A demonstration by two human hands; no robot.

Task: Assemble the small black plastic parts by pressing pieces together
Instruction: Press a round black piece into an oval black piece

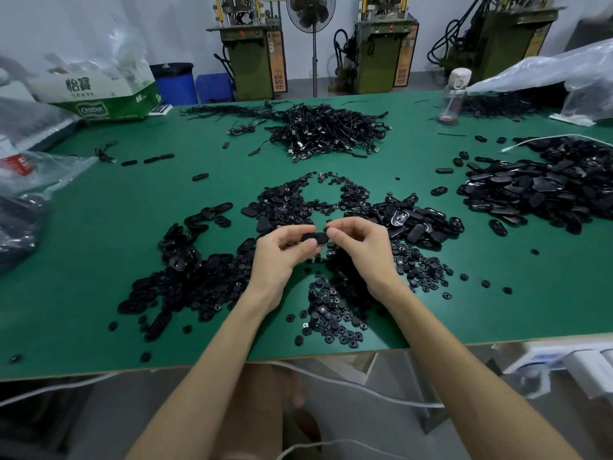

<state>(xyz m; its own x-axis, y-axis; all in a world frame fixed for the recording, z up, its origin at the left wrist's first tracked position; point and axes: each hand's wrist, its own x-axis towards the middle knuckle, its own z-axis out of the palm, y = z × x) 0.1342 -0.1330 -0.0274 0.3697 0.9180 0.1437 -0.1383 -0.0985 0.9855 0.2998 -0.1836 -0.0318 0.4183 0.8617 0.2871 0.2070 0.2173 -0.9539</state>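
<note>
One oblong black part (314,236), long axis left-to-right, in fingertip pinch of left hand (282,257) and right hand (361,247)

The worktop (99,247) is green, smooth and matt. The small round pieces (331,313) look like dull black plastic. The oval shells (537,190) on the right are shinier black plastic. The cords (325,131) have bright tips, maybe metal. The bag (547,68) is thin, clear, crinkly plastic. The box (96,92) is paper card.
</note>
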